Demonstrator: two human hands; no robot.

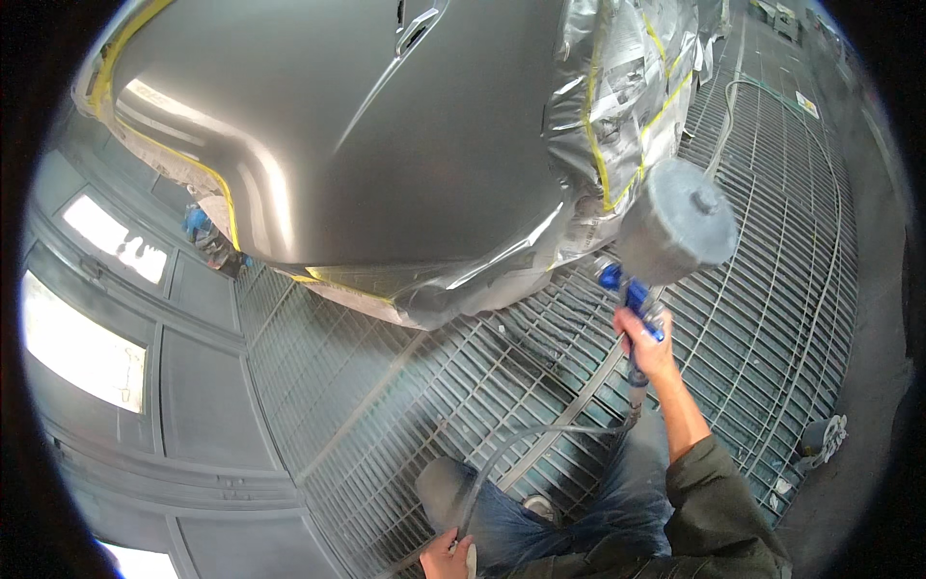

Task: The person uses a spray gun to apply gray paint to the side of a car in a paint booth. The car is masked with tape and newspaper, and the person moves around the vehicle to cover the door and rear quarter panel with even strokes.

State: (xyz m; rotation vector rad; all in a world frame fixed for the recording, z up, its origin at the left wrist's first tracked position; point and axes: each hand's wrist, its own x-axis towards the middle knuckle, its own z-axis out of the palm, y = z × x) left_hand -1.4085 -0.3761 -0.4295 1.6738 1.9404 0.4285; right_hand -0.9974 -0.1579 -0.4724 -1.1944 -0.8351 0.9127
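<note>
Spray gun (634, 297) in the right hand (654, 349), near the lower right corner of a car panel (434, 164).
The gun carries a grey cup (683, 222); right fingers wrap its handle. A hose (526, 431) curves from it to the left hand (446, 557), whose fingers pinch it at the lower edge of view. Yellow tape (232, 218) edges the grey panel, silver film (573, 116) covers its right side, and floor grating (772, 246) spreads below.
</note>
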